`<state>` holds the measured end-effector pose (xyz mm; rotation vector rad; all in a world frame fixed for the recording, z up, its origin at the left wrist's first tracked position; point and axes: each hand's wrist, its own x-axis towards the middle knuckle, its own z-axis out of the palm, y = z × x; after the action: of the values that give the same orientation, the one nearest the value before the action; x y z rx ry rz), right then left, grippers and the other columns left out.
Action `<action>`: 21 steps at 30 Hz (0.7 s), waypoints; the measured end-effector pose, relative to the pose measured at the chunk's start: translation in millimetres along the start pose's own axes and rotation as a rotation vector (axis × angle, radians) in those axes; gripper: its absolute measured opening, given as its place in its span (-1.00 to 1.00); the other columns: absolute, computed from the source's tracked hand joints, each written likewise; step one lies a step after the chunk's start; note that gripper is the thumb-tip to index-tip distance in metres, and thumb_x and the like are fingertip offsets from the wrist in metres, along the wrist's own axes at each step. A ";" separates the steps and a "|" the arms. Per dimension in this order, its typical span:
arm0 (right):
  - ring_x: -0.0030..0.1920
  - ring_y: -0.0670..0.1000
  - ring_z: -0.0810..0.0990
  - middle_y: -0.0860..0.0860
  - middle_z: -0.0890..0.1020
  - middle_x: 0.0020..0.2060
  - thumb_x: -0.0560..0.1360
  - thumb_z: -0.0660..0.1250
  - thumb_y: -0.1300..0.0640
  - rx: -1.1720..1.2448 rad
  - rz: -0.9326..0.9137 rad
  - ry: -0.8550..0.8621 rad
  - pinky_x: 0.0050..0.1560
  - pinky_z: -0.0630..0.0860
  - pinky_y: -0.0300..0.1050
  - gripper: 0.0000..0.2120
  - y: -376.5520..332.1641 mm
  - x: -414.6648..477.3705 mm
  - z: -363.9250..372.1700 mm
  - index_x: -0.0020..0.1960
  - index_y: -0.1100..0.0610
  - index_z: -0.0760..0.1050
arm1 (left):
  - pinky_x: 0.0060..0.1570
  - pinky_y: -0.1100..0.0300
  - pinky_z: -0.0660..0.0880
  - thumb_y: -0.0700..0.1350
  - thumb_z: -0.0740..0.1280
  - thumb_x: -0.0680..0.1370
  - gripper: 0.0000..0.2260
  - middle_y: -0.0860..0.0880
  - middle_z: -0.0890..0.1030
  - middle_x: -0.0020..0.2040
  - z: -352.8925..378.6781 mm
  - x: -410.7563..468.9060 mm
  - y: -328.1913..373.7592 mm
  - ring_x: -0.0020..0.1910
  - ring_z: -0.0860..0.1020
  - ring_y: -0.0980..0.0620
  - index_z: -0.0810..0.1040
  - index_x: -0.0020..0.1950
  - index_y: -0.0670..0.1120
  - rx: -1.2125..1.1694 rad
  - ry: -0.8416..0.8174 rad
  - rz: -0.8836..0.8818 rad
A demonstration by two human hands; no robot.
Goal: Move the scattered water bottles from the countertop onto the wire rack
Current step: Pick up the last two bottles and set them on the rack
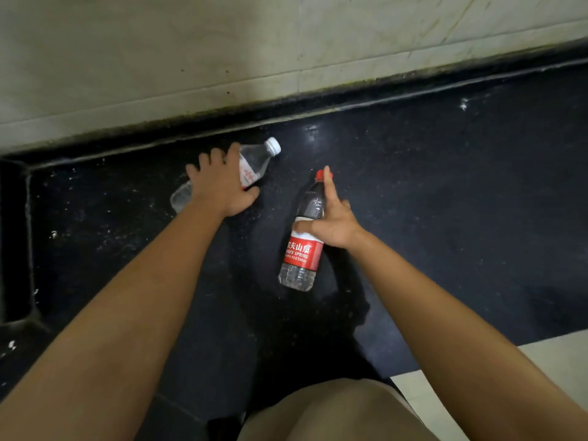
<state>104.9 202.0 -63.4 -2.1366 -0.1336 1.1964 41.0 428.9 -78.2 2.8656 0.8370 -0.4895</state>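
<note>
Two clear water bottles lie on their sides on the black countertop (445,192). The white-capped bottle (256,159) lies near the back wall, cap pointing right. My left hand (222,186) lies on top of its middle with fingers spread and thumb beside it. The red-capped bottle (300,254) with a red label lies nearer to me, cap pointing away. My right hand (334,226) holds its upper body, thumb across the front and index finger stretched along the neck toward the cap. No wire rack is in view.
A pale tiled wall (191,58) runs behind the counter with a dark grimy seam. At the far left the counter drops into a dark recess (12,233). Pale floor tiles (560,354) show at the lower right, and my beige-clad leg (334,412) is below.
</note>
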 end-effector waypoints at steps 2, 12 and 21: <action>0.27 0.24 0.47 0.18 0.21 0.38 0.44 0.54 0.08 -0.013 -0.002 0.024 0.18 0.45 -0.01 0.19 -3.2 -4.6 3.7 0.53 -0.39 -0.37 | 0.34 -0.28 0.25 0.23 0.42 0.40 -0.16 -0.20 0.34 0.43 7.7 -27.9 -7.8 0.38 0.32 -0.30 0.11 0.56 0.04 -0.092 -0.076 -0.053; 0.44 0.28 0.21 0.17 0.17 0.40 0.45 0.50 0.06 -0.417 0.003 0.074 0.41 0.37 0.17 0.12 27.7 -55.5 61.5 0.56 -0.36 -0.33 | 0.23 -0.06 0.39 0.14 0.52 0.38 -0.24 -0.14 0.38 0.29 67.0 -177.0 -38.2 0.32 0.37 -0.19 0.25 0.48 0.04 -0.633 -0.126 -0.260; 0.39 0.19 0.39 0.16 0.33 0.43 0.50 0.39 -0.07 -0.546 -0.001 0.284 0.28 0.49 0.14 -0.06 75.2 -115.0 92.0 0.62 0.17 -0.13 | 0.22 -0.09 0.45 0.19 0.44 0.46 -0.19 -0.14 0.42 0.32 92.9 -251.7 -38.5 0.32 0.40 -0.20 0.11 0.59 0.06 -0.637 -0.082 -0.267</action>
<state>-50.5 145.7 -58.3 -2.7537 -0.3684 0.9088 -205.4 316.0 -81.3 2.1555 1.1236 -0.2901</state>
